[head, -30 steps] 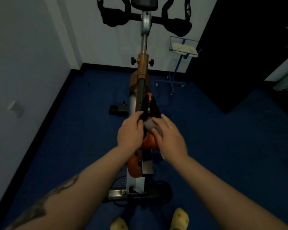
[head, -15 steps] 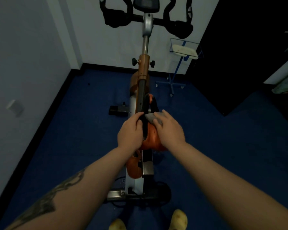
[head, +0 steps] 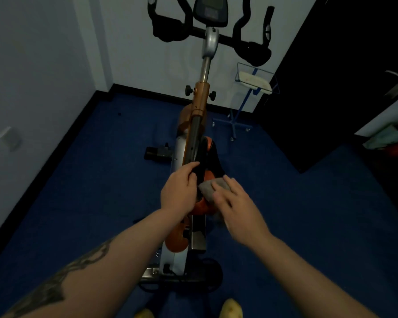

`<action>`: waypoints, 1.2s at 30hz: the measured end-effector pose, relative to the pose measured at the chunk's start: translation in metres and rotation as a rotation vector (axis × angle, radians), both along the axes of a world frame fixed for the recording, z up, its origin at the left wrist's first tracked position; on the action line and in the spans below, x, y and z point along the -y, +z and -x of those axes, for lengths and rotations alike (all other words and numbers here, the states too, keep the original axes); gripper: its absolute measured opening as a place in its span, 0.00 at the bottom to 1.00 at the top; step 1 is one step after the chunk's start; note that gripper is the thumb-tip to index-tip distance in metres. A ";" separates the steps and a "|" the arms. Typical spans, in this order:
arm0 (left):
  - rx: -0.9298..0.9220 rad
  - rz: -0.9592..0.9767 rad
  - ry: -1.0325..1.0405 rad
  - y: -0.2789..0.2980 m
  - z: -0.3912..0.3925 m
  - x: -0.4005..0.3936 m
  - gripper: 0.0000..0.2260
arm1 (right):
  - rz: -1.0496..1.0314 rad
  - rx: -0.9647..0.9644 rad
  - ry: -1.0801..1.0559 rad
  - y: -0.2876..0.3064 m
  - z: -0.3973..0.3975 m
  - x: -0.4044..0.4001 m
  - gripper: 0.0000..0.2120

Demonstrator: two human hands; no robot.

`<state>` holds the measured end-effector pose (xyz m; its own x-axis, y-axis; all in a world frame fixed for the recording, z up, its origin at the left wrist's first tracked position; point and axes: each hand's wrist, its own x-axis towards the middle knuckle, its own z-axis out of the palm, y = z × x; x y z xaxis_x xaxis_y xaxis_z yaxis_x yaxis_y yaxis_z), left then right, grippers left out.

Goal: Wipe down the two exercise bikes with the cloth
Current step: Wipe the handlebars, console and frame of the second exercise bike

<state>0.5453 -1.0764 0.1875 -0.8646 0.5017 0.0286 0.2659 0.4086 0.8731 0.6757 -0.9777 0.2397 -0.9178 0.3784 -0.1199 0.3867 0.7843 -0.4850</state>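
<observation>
The head view looks down on an exercise bike (head: 194, 143) standing on a dark blue carpeted floor (head: 101, 191) in the corner of pale walls; its frame is glossy orange and brushed silver, with a round chrome post rising to curved black padded handlebars (head: 170, 31) and a dark console (head: 210, 10); two black knobs stick out either side of the orange sleeve. The saddle (head: 202, 161) is long and narrow, black along its centre with smooth orange flanks.

The left hand (head: 178, 193) grips the black part of the saddle from its left side, fingers curled over the top and thumb alongside; a dark tattoo marks the forearm. The right hand (head: 236, 203) lies flat with fingers straight and slightly spread, pressing a cloth (head: 208, 189) onto the right flank of the saddle; the cloth is small, grey and soft-looking, rumpled, and shows beyond the fingertips just beside the left hand; the right hand is a little blurred.

Behind the bike to the right stands a thin blue wire stand (head: 248, 97) carrying a pale tray-like shape; a dark door (head: 342, 76) with a metal handle fills the right edge. Two yellow shoe tips (head: 231, 308) show at the bottom edge.
</observation>
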 end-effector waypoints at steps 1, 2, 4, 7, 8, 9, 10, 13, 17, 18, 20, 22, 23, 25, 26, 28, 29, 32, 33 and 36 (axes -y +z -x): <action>0.035 -0.002 0.007 0.003 0.003 -0.001 0.16 | 0.080 -0.072 -0.080 0.003 0.002 -0.002 0.20; 0.076 0.010 0.019 0.006 0.008 -0.003 0.16 | 0.134 -0.146 -0.185 0.004 0.009 -0.005 0.19; 0.131 0.081 0.035 0.015 0.017 -0.011 0.13 | 0.069 -0.127 -0.305 0.003 0.027 -0.008 0.21; 0.070 0.196 0.074 0.019 0.015 -0.022 0.09 | -0.166 0.181 -0.269 -0.015 0.050 0.001 0.26; 0.035 0.210 0.092 0.019 0.011 -0.023 0.09 | -0.177 0.202 -0.295 -0.018 0.058 0.000 0.27; 0.001 0.216 0.099 0.018 0.008 -0.025 0.09 | -0.158 0.194 -0.331 -0.019 0.065 -0.006 0.26; -0.032 0.224 0.094 0.018 0.007 -0.025 0.09 | -0.127 0.171 -0.355 -0.018 0.072 -0.012 0.26; -0.060 0.239 0.061 0.019 0.009 -0.023 0.09 | -0.156 0.128 -0.382 -0.018 0.076 -0.015 0.25; -0.041 0.210 0.062 0.019 0.008 -0.020 0.08 | -0.265 -0.038 -0.511 -0.034 0.039 0.017 0.25; -0.043 0.212 0.061 0.019 0.008 -0.020 0.08 | -0.182 -0.065 -0.563 -0.035 0.036 0.016 0.24; -0.051 0.218 0.060 0.020 0.008 -0.021 0.08 | -0.016 -0.025 -0.620 -0.029 0.051 -0.002 0.24; -0.054 0.214 0.062 0.021 0.009 -0.021 0.09 | 0.109 0.074 -0.597 -0.020 0.074 -0.026 0.26; -0.053 0.205 0.069 0.020 0.009 -0.021 0.09 | 0.124 0.092 -0.586 -0.016 0.082 -0.032 0.27; -0.043 0.188 0.079 0.018 0.009 -0.020 0.09 | 0.062 0.035 -0.536 -0.016 0.074 -0.024 0.27; -0.045 0.180 0.083 0.017 0.009 -0.020 0.09 | -0.012 -0.029 -0.516 -0.021 0.062 -0.015 0.25; -0.056 0.172 0.087 0.016 0.008 -0.021 0.08 | -0.090 -0.097 -0.508 -0.032 0.036 0.007 0.23; -0.062 0.176 0.090 0.016 0.007 -0.022 0.09 | -0.070 -0.117 -0.518 -0.034 0.031 0.007 0.22; -0.076 0.210 0.107 0.016 0.009 -0.025 0.09 | 0.199 -0.045 -0.553 -0.023 0.055 -0.023 0.18; -0.073 0.215 0.115 0.016 0.009 -0.025 0.09 | 0.270 0.018 -0.546 -0.019 0.064 -0.035 0.19; -0.057 0.209 0.157 0.015 0.007 -0.023 0.09 | 0.175 0.005 -0.426 -0.025 0.060 -0.036 0.23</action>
<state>0.5379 -1.0531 0.2025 -0.9323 0.3616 -0.0100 0.2317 0.6183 0.7510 0.6156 -0.9415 0.2146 -0.6844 0.6954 -0.2191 0.6592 0.4617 -0.5935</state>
